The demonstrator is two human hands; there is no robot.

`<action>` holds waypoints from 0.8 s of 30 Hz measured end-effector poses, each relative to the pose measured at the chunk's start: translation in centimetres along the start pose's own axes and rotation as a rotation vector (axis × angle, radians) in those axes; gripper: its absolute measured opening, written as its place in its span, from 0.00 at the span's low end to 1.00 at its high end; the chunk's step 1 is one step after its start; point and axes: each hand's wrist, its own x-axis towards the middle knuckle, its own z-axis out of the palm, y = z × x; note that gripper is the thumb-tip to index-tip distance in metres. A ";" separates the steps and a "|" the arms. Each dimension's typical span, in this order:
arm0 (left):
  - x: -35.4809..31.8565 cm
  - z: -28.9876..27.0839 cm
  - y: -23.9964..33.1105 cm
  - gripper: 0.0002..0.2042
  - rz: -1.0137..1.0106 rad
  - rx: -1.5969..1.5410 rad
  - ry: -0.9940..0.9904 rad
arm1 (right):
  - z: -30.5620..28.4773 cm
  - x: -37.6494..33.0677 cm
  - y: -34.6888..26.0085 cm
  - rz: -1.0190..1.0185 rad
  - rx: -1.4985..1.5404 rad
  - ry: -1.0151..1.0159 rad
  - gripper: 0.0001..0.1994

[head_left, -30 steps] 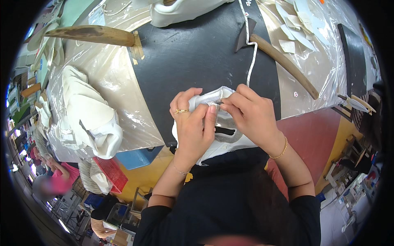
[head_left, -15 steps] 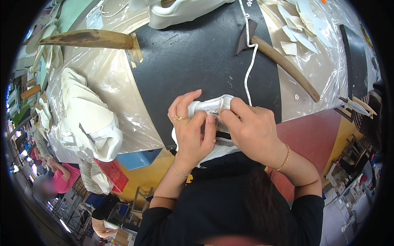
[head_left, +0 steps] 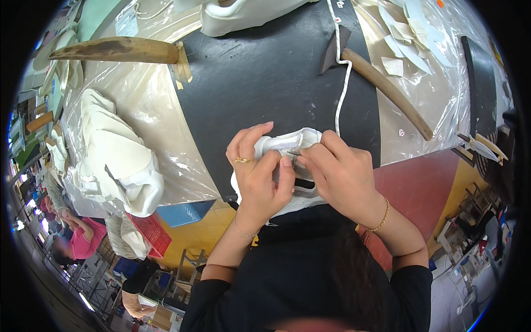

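Note:
A white padded shoe upper (head_left: 287,141) rests at the near edge of the black mat, with its opening turned up. My left hand (head_left: 257,174) is closed on its left side, thumb and forefinger pinching the material by the opening while the other fingers curl over the outside. From the right, my right hand (head_left: 345,171) pinches a thin, dark metal tool (head_left: 293,153), whose tip points into the opening beside my left fingertips. My fingers cover most of the tool, so its kind does not show. The upper's lower part sits partly behind my hands.
The black mat (head_left: 249,83) covers the table's middle. A wooden-handled hammer (head_left: 387,91) and a white cord (head_left: 344,94) lie right. Stacked white uppers (head_left: 116,144) and a curved wooden tool (head_left: 116,51) are left. Cut pieces (head_left: 406,36) lie far right; a red crate (head_left: 149,235) stands below.
My right hand has shifted slightly right, drawing back a little from the left fingertips. My left hand keeps its hold on the upper, and the view has moved slightly.

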 end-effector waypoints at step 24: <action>-0.1 0.0 -0.2 0.08 0.019 -0.043 0.024 | -1.3 1.0 -0.4 -0.324 -0.224 -0.077 0.07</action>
